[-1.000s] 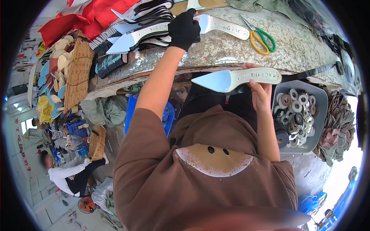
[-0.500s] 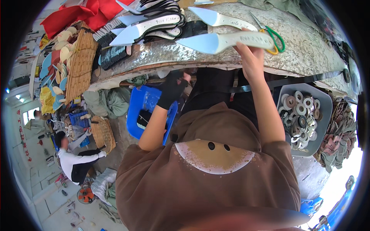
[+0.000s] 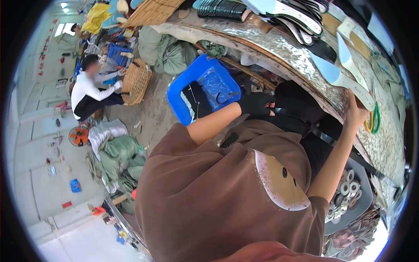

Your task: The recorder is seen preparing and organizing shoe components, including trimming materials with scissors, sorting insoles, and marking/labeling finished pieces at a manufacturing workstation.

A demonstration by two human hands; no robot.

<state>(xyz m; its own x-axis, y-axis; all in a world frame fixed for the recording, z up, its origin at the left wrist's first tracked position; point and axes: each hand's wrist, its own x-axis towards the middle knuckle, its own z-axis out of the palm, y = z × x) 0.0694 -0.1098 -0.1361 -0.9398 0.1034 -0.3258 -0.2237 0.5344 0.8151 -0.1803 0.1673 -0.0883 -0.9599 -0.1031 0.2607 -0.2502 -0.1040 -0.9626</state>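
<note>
At the table's near edge, my right hand point(image 3: 356, 112) is closed on the near end of a pointed shoe insole point(image 3: 336, 77), pale blue at the tip and whitish behind. A second similar insole point(image 3: 346, 52) lies just beyond it. Green-and-yellow-handled scissors point(image 3: 375, 118) rest beside my right hand. My left hand point(image 3: 259, 105), in a black fingerless glove, is over my lap below the table edge, its fingers curled; anything within them is lost against the dark clothing. A black strip point(image 3: 322, 136) runs from my lap toward the right side of the table.
Stacked insoles point(image 3: 290, 15) and black-edged pieces point(image 3: 222, 9) crowd the far table. On the floor at left stands a blue basin point(image 3: 178, 89) with black pieces inside. A grey bin point(image 3: 365, 187) of tape rolls is at lower right. Another person point(image 3: 92, 89) crouches by a wicker basket point(image 3: 136, 83).
My view has turned, tilting the table and bringing more of the left side into sight. The left hand has come away from under the table edge toward my lap; the right stays on the insole.
</note>
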